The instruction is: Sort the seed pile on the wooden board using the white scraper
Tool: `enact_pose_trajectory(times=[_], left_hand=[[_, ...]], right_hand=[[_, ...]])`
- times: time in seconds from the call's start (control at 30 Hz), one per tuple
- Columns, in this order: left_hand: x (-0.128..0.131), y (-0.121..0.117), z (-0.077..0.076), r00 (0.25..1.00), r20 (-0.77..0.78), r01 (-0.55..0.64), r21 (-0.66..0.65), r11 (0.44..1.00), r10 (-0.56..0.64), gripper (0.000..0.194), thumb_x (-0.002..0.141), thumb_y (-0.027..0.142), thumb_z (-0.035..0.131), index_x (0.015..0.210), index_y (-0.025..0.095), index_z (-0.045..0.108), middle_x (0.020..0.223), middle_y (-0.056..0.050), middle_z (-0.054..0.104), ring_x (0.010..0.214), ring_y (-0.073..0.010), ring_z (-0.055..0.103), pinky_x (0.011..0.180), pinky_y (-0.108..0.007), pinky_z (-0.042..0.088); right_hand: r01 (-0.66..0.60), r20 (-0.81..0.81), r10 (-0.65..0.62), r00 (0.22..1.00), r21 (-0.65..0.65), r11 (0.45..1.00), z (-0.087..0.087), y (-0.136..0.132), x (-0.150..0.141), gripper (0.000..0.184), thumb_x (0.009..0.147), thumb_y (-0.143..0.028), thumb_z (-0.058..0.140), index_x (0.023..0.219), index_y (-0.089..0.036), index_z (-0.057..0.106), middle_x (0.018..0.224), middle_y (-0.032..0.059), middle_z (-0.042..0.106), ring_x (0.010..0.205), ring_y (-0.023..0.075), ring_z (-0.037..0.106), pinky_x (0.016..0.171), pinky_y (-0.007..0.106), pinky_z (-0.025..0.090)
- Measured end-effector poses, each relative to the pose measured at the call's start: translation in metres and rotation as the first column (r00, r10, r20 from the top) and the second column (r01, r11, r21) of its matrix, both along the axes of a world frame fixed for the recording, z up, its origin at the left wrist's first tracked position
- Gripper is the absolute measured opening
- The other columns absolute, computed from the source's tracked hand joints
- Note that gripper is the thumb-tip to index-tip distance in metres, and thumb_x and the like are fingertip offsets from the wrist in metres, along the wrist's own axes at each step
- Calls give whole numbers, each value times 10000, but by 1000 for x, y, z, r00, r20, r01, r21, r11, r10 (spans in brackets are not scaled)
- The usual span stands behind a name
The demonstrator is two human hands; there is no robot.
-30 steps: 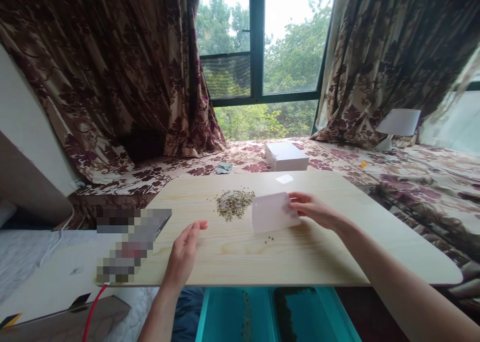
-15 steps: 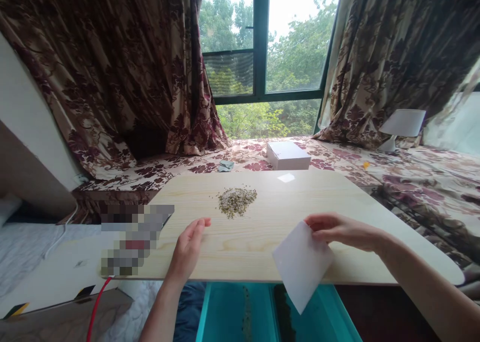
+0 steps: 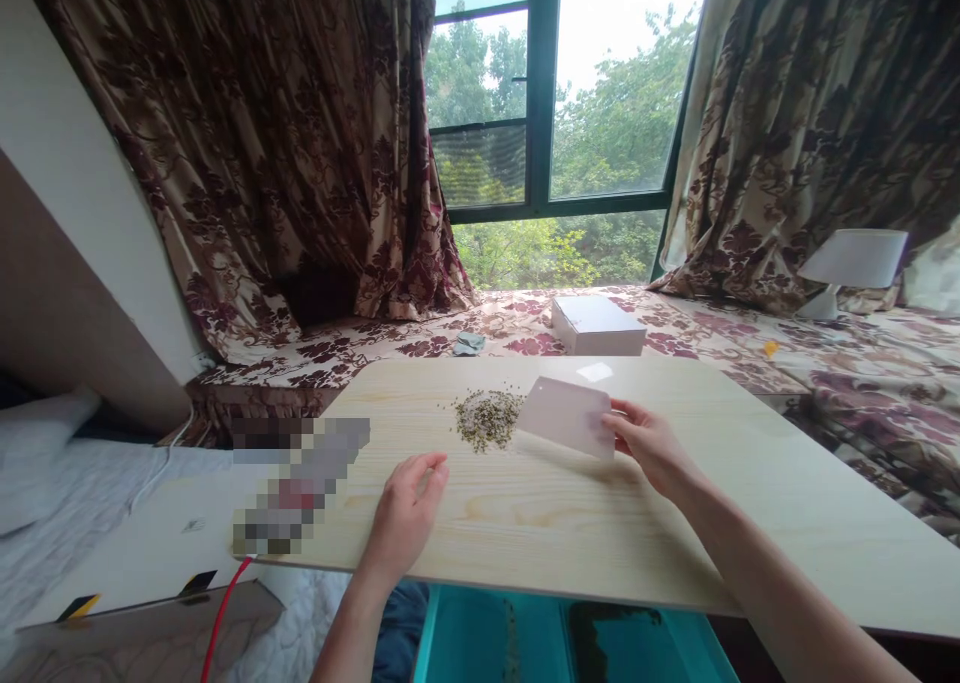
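In the head view, my right hand (image 3: 646, 445) pinches the right edge of a thin, whitish, see-through plastic sheet (image 3: 566, 418). The sheet is tilted over the table, its left edge close beside a pile of mixed greenish and white grains (image 3: 487, 418). My left hand (image 3: 411, 503) is at the near side of the pale wooden table (image 3: 540, 533), holding nothing, its fingers loosely stretched toward the pile. Below the table's front edge sits a teal bin (image 3: 536, 633) with two compartments. Dark grains (image 3: 600, 633) lie in the right one, a thin pale strip in the left.
A blurred-out object (image 3: 300, 493) lies on the table's left end, with a red cable (image 3: 223, 618) hanging nearby. Beyond the table are a white box (image 3: 600, 325), a grey-green cloth (image 3: 469, 343) and a white lamp (image 3: 853, 263) on a flowered cover.
My right hand swung the sheet from the pile down over the bin's right compartment, then back up beside the pile. The few stray grains near the front are gone. The view has shifted slightly.
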State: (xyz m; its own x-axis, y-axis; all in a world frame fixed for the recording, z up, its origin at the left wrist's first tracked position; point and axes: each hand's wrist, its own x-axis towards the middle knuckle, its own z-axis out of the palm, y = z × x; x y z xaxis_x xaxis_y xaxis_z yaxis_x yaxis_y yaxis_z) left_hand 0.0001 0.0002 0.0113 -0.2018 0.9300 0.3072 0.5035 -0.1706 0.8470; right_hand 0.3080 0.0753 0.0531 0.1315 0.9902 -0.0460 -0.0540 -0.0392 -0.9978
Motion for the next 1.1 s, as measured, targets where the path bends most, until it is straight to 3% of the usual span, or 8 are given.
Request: enact_pose_trajectory(times=[0.4,0.6,1.1], left_hand=[[0,0,-3,992,-124,1,31,1000,3,300,852,396,508,988,198,687,1072,-80,701,1070,-231,603,1009,-420,438],[0,1,-4,992,-126,2,47,999,4,295,847,391,513,988,199,688,1055,-79,703,1057,-228,608,993,-418,452],[-1,0,-4,991,-130,7,45,999,-1,284,844,376,519,991,201,688,1058,-75,702,1057,-227,603,1000,-412,443]], right_hand=[[-8,37,5,999,80,997,-8,-5,-25,346,631,-246,662,971,-182,646,855,76,754,728,203,685,583,283,529],[-70,81,63,995,83,994,-10,-8,-24,332,637,-256,659,960,-177,663,841,73,752,759,214,696,624,296,548],[-42,124,29,992,101,994,-8,-13,-19,315,667,-245,632,973,-187,681,855,69,750,803,230,703,618,296,559]])
